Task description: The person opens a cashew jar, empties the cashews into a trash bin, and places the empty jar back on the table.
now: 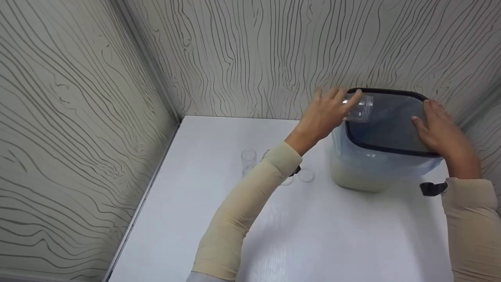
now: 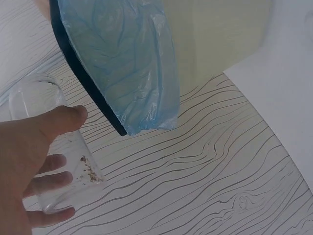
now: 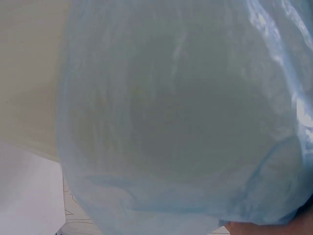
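My left hand (image 1: 327, 111) grips a clear plastic jar (image 1: 363, 109), tipped on its side over the left rim of a trash bin (image 1: 340, 176). In the left wrist view, brown crumbs (image 2: 89, 171) cling inside the jar, with the thumb on one side and fingers on the other. The bin has a black rim (image 1: 391, 149) and a light blue bag (image 2: 117, 63) folded down over its outside. My right hand (image 1: 442, 129) rests on the right side of that rim, fingers extended and thumb over the opening. The bag (image 3: 186, 122) fills most of the right wrist view.
On the white table (image 1: 176, 219) stands another clear container (image 1: 248, 155), partly behind my left forearm. Near it lie a clear round lid (image 1: 306, 175) and a second one half hidden by the sleeve. Wood-patterned walls (image 1: 242, 58) border the table behind and at the left.
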Tool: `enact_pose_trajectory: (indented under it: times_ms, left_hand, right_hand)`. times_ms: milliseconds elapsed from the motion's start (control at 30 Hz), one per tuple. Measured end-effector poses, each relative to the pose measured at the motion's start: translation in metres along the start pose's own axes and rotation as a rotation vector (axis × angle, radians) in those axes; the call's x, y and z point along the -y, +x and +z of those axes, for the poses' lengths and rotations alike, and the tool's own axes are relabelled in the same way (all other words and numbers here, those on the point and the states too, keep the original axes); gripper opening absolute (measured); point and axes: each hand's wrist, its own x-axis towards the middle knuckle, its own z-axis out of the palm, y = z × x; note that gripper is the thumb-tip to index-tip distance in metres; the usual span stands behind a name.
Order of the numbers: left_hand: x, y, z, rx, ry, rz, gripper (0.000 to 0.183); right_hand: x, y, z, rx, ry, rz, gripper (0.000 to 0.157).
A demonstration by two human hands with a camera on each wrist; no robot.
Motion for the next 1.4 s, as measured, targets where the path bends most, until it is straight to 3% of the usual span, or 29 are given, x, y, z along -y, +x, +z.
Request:
enact_pose_trajectory:
  times_ms: [267,800,1400]
  left_hand:
    - [0.003,-0.005,0.003,-0.008,-0.023,-0.032,0.068]
    - [0.015,-0.012,0.010,-0.105,-0.111,-0.102,0.066]
    - [0.028,-0.024,0.014,-0.058,-0.219,-0.159,0.069]
  right_hand:
    - [-0.001,0.000,-0.001,0.003,-0.003,-0.006,0.077]
    - [-0.005,0.005,0.002,-0.014,-0.004,-0.016,0.076]
    - [-0.003,0.004,0.001,-0.013,-0.005,-0.015,0.075]
